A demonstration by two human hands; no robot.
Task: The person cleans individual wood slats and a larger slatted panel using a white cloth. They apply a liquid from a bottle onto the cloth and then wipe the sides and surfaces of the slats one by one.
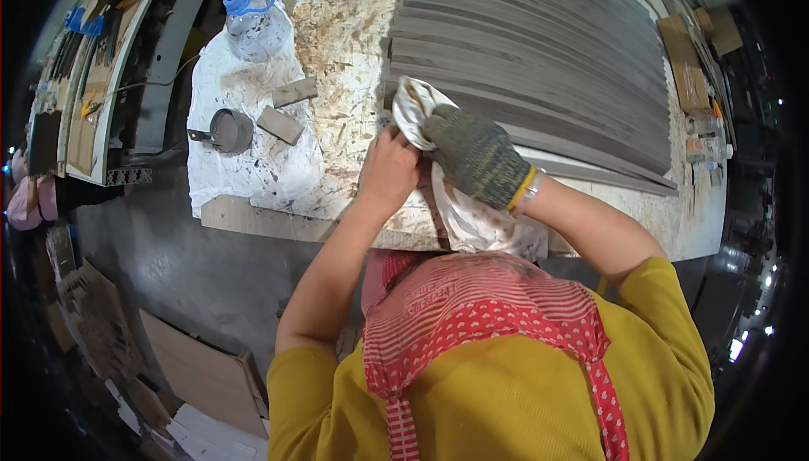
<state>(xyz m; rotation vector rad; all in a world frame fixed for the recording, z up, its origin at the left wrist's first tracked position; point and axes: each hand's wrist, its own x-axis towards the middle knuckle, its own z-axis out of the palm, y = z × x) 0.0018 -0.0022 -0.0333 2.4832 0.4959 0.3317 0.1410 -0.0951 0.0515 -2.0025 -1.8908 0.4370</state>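
Observation:
My right hand (476, 153), in a dark knitted work glove with a yellow cuff edge, is closed around a stained white cloth (412, 114). Part of that cloth sticks up past the fingers, and white fabric (489, 223) also hangs below the glove to the table's near edge. Right beside it is my bare left hand (391, 170), its fingers curled in against the cloth; what they pinch is hidden. Both hands are at the near left corner of a wide layer of long grey-brown strips (531, 56), which lie side by side on the worktable (345, 40).
On the left, a white sheet (219, 170) carries a clear jug with a blue cap (257, 27), a small round pan (231, 131) and two small blocks (280, 125). Cardboard (684, 65) stands at the right. Boards (202, 368) lean low at left; another person (34, 200) is at far left.

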